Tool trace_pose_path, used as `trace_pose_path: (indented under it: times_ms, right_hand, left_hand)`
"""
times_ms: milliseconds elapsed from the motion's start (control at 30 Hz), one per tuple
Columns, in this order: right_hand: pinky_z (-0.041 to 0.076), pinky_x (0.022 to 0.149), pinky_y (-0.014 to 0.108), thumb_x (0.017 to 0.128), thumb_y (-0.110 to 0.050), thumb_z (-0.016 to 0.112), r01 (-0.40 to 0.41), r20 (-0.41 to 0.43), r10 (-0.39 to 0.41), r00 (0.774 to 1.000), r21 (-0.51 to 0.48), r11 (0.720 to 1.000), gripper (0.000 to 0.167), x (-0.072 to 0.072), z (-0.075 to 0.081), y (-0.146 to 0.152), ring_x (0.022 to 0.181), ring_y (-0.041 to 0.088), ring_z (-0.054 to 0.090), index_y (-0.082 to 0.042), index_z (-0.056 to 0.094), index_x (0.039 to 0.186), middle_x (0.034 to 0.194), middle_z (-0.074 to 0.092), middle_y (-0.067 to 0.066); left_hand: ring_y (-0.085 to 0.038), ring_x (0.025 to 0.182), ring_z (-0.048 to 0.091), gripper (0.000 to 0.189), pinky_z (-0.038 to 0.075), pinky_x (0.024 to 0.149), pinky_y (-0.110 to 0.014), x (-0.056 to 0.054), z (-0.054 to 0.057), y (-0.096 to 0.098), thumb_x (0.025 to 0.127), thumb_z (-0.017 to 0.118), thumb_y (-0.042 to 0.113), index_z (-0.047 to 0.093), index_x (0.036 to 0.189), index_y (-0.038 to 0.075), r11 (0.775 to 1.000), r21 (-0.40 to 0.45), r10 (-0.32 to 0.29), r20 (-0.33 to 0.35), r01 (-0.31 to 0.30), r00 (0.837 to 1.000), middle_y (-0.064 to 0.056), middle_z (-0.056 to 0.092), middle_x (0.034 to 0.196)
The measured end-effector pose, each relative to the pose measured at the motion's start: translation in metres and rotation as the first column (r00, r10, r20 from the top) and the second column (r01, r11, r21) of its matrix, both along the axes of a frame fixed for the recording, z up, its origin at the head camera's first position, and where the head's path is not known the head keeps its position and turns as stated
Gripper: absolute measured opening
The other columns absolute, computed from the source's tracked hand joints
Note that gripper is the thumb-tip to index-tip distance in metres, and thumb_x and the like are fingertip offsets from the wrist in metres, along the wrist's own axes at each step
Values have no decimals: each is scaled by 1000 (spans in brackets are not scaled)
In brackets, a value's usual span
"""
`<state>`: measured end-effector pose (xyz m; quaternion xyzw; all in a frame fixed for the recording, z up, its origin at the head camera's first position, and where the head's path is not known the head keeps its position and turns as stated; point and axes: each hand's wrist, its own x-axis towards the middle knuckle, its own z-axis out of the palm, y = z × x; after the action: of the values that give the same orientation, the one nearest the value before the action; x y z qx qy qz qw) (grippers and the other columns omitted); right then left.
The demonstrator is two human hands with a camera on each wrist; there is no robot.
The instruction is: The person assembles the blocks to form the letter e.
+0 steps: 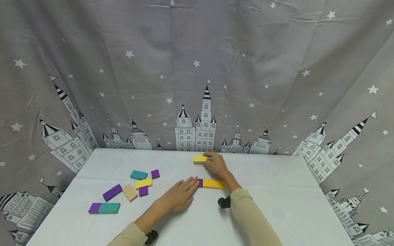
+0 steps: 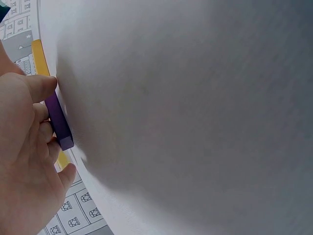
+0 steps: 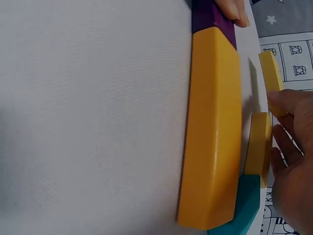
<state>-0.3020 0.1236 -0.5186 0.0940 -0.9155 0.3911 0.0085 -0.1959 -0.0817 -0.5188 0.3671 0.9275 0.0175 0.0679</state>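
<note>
My left hand [image 1: 180, 194] lies with fingers extended over a purple block [image 2: 59, 120], touching it; in the head view, most of this block is hidden under the hand. An orange-yellow block [image 1: 213, 184] abuts its right end. Farther back, my right hand [image 1: 216, 165] pinches a small yellow block [image 1: 199, 159] between thumb and finger. In the right wrist view, that held block stands above another yellow block [image 3: 258, 147], which lies beside the right hand's lower fingers. A teal block [image 3: 239, 210] sits behind the near end of the orange-yellow one.
On the table's left lie a teal block [image 1: 139, 175], a yellow block [image 1: 143, 183], a beige block [image 1: 130, 193], a long purple block [image 1: 112, 192] and small purple pieces [image 1: 155, 174]. Another teal block [image 1: 109, 208] lies nearer. A grey curtain [image 1: 197, 44] hangs at the back edge.
</note>
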Motion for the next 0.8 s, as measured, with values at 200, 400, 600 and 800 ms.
trace_pose_path:
  times_ms: [200,400,600,800]
  right_hand:
    - [42,108,43,90,-8,73,-24,-6,24,1000,41,999,33,0,-5,0,121,28,57,-5,69,123,128,64,10]
    - [41,109,42,91,-8,72,-27,-6,27,1000,50,998,33,1,-5,-1,122,28,57,-5,68,124,127,65,11]
    - [40,109,42,92,-8,72,-33,-6,34,999,84,996,34,2,-4,-1,124,28,55,-5,68,126,129,64,11]
    - [40,110,42,92,-6,71,-36,-3,36,999,103,994,36,1,-6,0,126,29,54,-5,67,128,131,63,12]
  left_hand:
    - [-25,148,24,59,28,116,-48,1,1,0,105,48,31,32,156,5,1000,1,-5,-1,5,1000,-9,26,162]
    - [-25,148,24,59,28,116,-48,0,1,0,105,47,31,32,156,5,1000,1,-7,-3,7,1000,-9,26,162]
    - [-25,148,23,58,27,117,-48,0,1,0,106,47,31,32,156,5,1000,2,-5,2,5,1000,-9,26,162]
    - [-26,148,23,58,27,117,-48,-1,-1,0,105,47,31,32,156,5,1000,8,-9,-8,9,1000,-10,26,162]
